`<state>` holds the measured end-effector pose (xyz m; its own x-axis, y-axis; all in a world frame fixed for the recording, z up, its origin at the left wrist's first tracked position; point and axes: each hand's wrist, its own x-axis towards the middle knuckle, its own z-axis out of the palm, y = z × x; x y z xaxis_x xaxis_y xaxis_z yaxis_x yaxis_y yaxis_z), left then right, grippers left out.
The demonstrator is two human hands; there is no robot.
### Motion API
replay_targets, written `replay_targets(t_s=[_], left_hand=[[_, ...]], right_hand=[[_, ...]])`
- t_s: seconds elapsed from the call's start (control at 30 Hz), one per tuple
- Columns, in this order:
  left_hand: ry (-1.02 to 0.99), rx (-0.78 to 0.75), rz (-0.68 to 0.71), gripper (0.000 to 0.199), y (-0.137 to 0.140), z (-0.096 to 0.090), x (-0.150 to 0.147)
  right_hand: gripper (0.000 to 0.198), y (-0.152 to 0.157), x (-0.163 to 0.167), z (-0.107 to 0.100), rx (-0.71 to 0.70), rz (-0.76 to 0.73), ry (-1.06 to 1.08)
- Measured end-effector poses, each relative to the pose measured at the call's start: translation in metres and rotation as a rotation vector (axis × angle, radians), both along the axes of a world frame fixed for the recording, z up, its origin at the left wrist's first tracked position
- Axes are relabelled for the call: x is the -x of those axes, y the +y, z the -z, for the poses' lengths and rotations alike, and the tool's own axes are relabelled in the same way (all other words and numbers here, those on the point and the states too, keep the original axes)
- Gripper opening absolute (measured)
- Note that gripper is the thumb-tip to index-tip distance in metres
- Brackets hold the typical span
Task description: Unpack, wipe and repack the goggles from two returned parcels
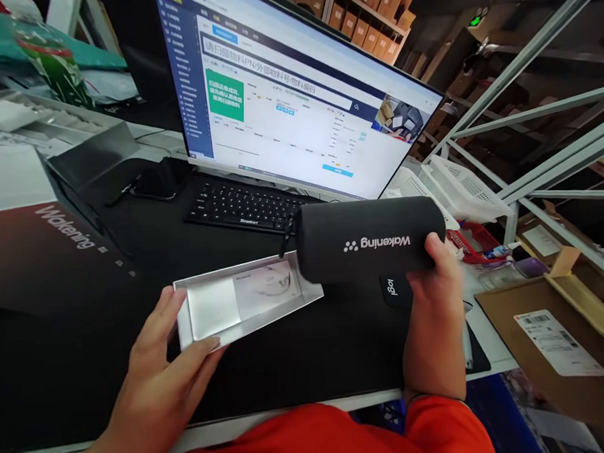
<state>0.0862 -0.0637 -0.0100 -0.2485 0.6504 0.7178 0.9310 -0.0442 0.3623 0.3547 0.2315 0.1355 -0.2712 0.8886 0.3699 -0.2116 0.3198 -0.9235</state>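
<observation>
My left hand (pixel 168 366) grips the near end of a narrow white open box (pixel 259 334), thumb on its front wall and fingers behind. Inside the box lies a printed leaflet (pixel 265 289). Raised at the box's far right end, my right hand (pixel 436 267) holds a black case (pixel 372 233) with rounded sides, its "Wakening" lettering upside down to me. A small black cord loop (pixel 287 234) sticks out of the case's left end. My right thumb presses on the front of the case; the other fingers are hidden behind it.
A monitor (pixel 298 140) stands behind a black keyboard (pixel 241 206). To the left is a larger "Wakening" box (pixel 48 257) near a phone (pixel 154 183). A mouse pad marked logi (pixel 392 290) lies under my right arm. An open cardboard box (pixel 552 349) and white baskets (pixel 468 186) are at right.
</observation>
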Motion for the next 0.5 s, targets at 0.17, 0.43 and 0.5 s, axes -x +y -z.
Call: replay_targets(t_s=[0.17,0.43,0.5], left_hand=[[-0.040,0.031,-0.037,0.020,-0.012,0.011,-0.022],[0.129,0.106,0.263,0.008,-0.007,-0.021,-0.004],[0.011,0.242,0.402,0.017,0.004,-0.025,0.006]], right_hand=[[0.069,-0.017,0.008,0.004,0.135,-0.143,-0.202],[0.051,0.002,0.013,-0.010,0.035,0.082,-0.007],[0.052,0.008,0.013,-0.009,0.054,0.076,-0.027]])
